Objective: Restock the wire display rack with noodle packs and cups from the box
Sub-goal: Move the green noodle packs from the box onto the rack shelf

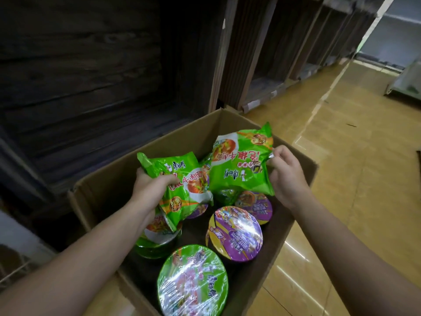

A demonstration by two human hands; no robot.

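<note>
Two bare hands reach into an open cardboard box (159,142) standing on a glossy tan floor (341,156), seen from the head camera. Left hand (151,187): fingers and thumb curl round a green noodle pack (180,185), gripping it near its middle over the far left part of the box. Right hand (286,176): fingers pinch the right edge of a second green pack (241,163), which is raised and tilted over the far right corner. The two packs are side by side; whether they touch cannot be told.

Inside the box, below the packs, a purple-lidded cup (234,233) stands near the right wall. Another purple cup (255,207) is just behind it, partly hidden by the second green pack. A green-lidded cup (192,281) stands at the near end, and a further green cup (157,242) lies partly under the left forearm. These cups are wrapped in shiny film. Dark wooden shelving (91,76) rises behind the box.
</note>
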